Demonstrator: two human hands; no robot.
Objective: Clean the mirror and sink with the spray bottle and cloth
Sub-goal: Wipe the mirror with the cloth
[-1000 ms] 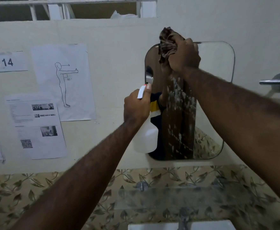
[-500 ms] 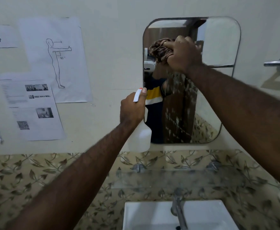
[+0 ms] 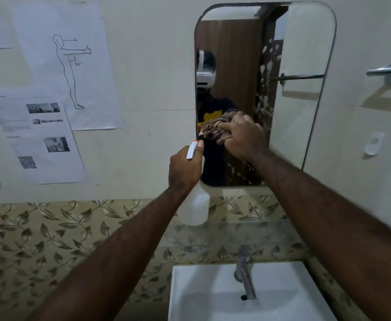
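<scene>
At the centre of the frame the right hand [image 3: 244,135] clutches a crumpled brown patterned cloth [image 3: 215,130] against the lower left of the rounded-corner rectangular glass mirror [image 3: 305,66], whose middle carries white foam spatters. Just left and below, the left hand [image 3: 185,167] is wrapped around the neck of a translucent white plastic spray bottle [image 3: 195,205]. The glossy white rectangular ceramic sink [image 3: 190,297] with its metal tap [image 3: 244,274] sits at bottom centre, below leaf-patterned tiles [image 3: 39,228].
</scene>
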